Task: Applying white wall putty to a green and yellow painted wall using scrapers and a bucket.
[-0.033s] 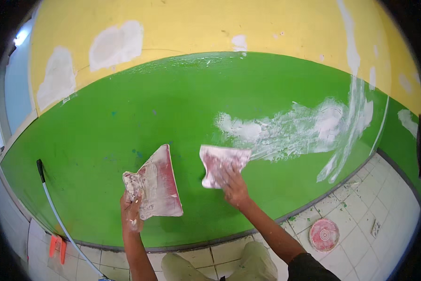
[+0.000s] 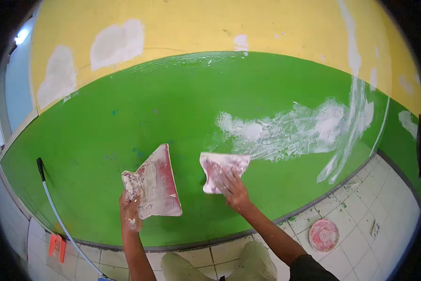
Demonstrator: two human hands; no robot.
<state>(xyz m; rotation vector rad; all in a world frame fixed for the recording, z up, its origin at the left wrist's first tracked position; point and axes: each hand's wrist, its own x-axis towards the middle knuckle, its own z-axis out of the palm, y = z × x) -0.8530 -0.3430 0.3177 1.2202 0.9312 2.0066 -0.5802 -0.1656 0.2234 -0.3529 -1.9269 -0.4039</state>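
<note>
My left hand [image 2: 130,210] grips a red plastic putty spreader [image 2: 161,187] by its narrow end; pale filler coats much of its face. In my right hand [image 2: 235,189] is a second red spreader [image 2: 215,174], smeared with white along its upper edge, its fingers pressed flat on the blade. Both tools are in front of the green lower wall [image 2: 182,103]. Whether the right one touches the wall I cannot tell. Up and to the right of it, a broad streaky patch of white filler [image 2: 285,133] covers part of the green.
The yellow upper wall [image 2: 187,28] carries dried white patches [image 2: 118,44]. A round red lid [image 2: 324,235] lies on the white tiled floor [image 2: 355,215] amid paint flakes. At the left, a pole with a black grip [image 2: 41,169] leans by an orange plastic object [image 2: 57,248].
My right hand and its spreader have shifted slightly downward. My left hand and its spreader have hardly moved.
</note>
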